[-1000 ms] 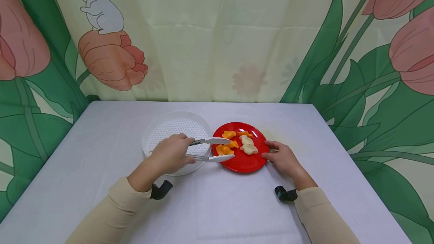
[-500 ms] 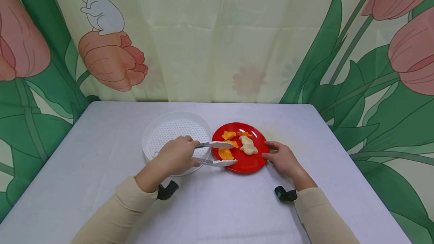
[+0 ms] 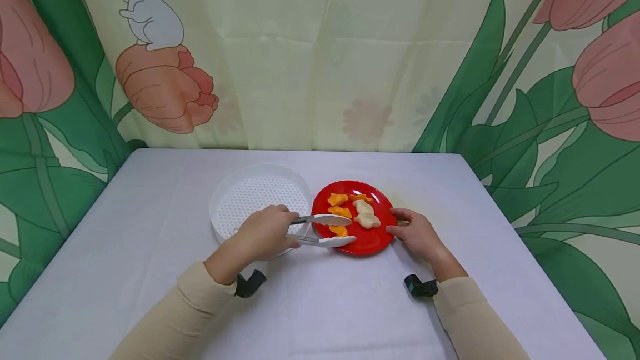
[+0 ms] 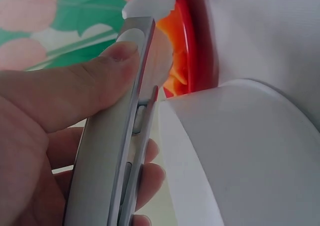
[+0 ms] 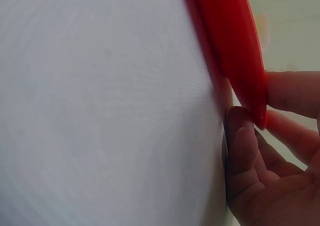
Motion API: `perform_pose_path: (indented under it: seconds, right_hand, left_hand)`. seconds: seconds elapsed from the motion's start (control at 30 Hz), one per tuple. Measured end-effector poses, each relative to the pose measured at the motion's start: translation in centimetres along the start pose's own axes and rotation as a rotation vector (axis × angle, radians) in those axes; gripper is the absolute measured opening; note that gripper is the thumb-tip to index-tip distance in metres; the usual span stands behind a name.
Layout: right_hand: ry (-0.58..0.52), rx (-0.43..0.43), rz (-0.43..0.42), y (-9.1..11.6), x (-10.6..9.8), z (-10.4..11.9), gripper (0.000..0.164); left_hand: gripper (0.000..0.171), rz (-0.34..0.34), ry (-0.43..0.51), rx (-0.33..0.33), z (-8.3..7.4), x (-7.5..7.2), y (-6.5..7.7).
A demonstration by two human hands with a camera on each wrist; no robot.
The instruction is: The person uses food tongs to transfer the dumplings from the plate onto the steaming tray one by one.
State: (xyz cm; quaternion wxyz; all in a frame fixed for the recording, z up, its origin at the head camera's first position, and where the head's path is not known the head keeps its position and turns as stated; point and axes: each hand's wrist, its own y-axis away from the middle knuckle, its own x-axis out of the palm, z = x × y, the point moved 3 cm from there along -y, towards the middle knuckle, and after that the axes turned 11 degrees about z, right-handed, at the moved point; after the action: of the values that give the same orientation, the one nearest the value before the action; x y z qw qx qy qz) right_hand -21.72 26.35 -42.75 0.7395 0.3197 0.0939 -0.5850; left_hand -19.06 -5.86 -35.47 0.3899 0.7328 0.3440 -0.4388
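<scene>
My left hand [image 3: 267, 232] grips a pair of metal tongs [image 4: 107, 151] with white tips, thumb on one arm and fingers curled round the other. In the head view the tong tips are spread over the left front part of a red plate [image 3: 377, 240], around an orange lumpy piece [image 3: 338, 230] that they partly cover. Several orange pieces, such as the one at the back left [image 3: 338, 199], and two pale cream dumpling-like pieces [image 3: 367, 220] lie on the plate. At its right rim, my right hand [image 3: 417, 232] pinches the edge between thumb and fingers.
Left of the plate, close beside it, stands a round white tray [image 3: 220, 196] with a perforated base and raised rim, partly behind the left hand. A white cloth [image 3: 350, 304] covers the table. Behind its far edge hangs a printed curtain [image 3: 300, 71].
My left hand has moved the tongs rightward and slightly nearer the body, their tips further over the plate's front. The right hand and plate stay in place.
</scene>
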Motion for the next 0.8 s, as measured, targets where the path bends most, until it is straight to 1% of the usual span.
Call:
perform_pose_path:
  seconds: [0.23, 0.5, 0.6, 0.8]
  right_hand:
    - [-0.015, 0.003, 0.005, 0.05, 0.06, 0.08, 0.063]
    - [-0.02, 0.012, 0.002, -0.15, 0.03, -0.03, 0.064]
    - [-0.022, 0.011, 0.002, -0.18, 0.0, -0.07, 0.064]
    - [-0.022, 0.004, 0.007, -0.16, -0.07, -0.12, 0.065]
  left_hand:
    - [0.051, 0.013, 0.011, -0.009, 0.01, 0.22, -0.28]
    - [0.046, 0.012, 0.045, 0.001, 0.05, -0.19, -0.04]
    - [0.044, 0.008, 0.047, 0.006, 0.0, -0.4, 0.0]
    - [0.046, 0.001, 0.03, 0.006, 0.0, -0.36, -0.12]
